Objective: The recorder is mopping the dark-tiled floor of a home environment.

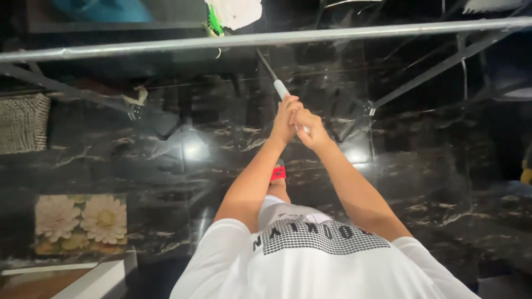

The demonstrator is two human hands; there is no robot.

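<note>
A single mop (274,77) runs from the middle of the scene up to the far side: a thin dark shaft with a white grip section, ending in a white cloth head with a bright green part, lying on the glossy black marbled floor (415,166) beyond one long grey metal rail (332,34). Both hands are closed around the handle's near end, the left hand (284,119) just left of and touching the right hand (309,126). One red sandal (278,173) shows below the arms. One flower-print mat (81,222) lies near left, one woven mat (23,123) further left.
</note>
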